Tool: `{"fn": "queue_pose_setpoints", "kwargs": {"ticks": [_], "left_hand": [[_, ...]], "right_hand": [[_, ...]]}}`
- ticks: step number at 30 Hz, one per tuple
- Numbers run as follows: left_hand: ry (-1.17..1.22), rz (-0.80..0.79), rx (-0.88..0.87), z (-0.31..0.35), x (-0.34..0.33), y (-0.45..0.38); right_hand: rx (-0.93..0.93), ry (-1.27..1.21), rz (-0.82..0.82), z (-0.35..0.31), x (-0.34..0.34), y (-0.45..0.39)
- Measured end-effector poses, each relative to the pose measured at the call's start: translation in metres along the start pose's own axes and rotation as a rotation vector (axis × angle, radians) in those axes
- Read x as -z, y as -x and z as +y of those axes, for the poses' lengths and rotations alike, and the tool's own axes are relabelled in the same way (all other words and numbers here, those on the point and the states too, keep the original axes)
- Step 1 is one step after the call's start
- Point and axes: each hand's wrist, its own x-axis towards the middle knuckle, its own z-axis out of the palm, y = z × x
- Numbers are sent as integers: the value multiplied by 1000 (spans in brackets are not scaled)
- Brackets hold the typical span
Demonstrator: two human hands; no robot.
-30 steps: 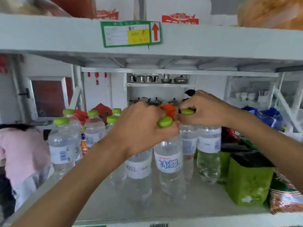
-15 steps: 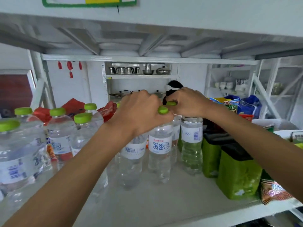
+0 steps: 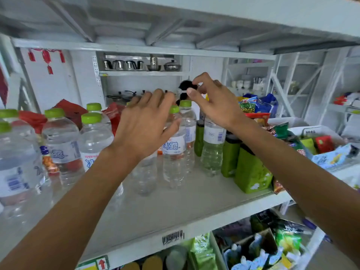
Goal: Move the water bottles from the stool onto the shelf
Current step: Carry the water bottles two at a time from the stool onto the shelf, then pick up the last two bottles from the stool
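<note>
Both hands are up over the white shelf [image 3: 175,207], palms away from the camera. Left hand [image 3: 145,125] has its fingers spread and loose, hovering in front of a group of water bottles [image 3: 174,145] with green caps; it hides one bottle behind the palm and grips nothing that can be seen. Right hand [image 3: 212,103] is lifted above the bottle tops, fingers curled but apart, thumb and forefinger near each other, holding no bottle. Under it stands one more bottle [image 3: 212,145] with its cap hidden by the hand.

Bottles stand upright mid-shelf, close together. A second bunch of bottles [image 3: 62,141] stands at the left, nearer the camera, also upright with green caps. Right of the middle bottles sit green packs [image 3: 251,170], just beside them. Snack bags [image 3: 253,106] lie far right. Barcode sticker [image 3: 173,237] on the shelf's front edge. Stool not in view.
</note>
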Motion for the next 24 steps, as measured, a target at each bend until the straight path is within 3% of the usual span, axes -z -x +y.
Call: {"fn": "queue_pose_setpoints", "kwargs": {"ticks": [5, 11, 13, 17, 20, 24], "left_hand": [[132, -18, 82, 1, -5, 19], [399, -14, 153, 12, 25, 38], [514, 47, 184, 25, 50, 55], [750, 65, 113, 102, 91, 114], [939, -99, 72, 189, 91, 158], [1077, -313, 78, 319, 53, 176]], "right_hand": [[-151, -216, 105, 5, 27, 49], [-145, 42, 524, -15, 72, 199], [-228, 49, 474, -26, 77, 277], [-307, 294, 130, -11, 94, 407], [-461, 472, -10, 47, 138, 447], [-693, 563, 19, 158, 198, 488]]}}
